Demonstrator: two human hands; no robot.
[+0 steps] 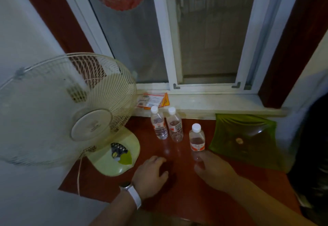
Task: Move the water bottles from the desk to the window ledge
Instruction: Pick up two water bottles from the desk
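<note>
three water bottles, all upright on the red desk (198, 119), none on the window ledge (221, 103). left bottle (158, 124) and middle bottle (174, 125) stand just below the ledge's front edge, side by side, touching or nearly so, white caps on. third bottle (197, 138) stands apart from the pair, further out from the ledge and to their right, cap on, red label.

right hand (213, 169) is at the third bottle's base: thumb lies against the clear lower part and the hand covers the bottom. can't tell whether the fingers close round it, they're hidden.

left hand (150, 174) sits palm down on the desk, well out from the ledge, fingers loosely curled, holding nothing. white wristband (134, 197) on that wrist.

cream fan (71, 108) stands at the ledge's left end, base on the desk. orange-and-white cards (153, 99) lie on the ledge's left end, just behind the left bottle. green tray (248, 128) lies on the desk under the ledge's right part, with a small round thing in it, too blurred to name.
</note>
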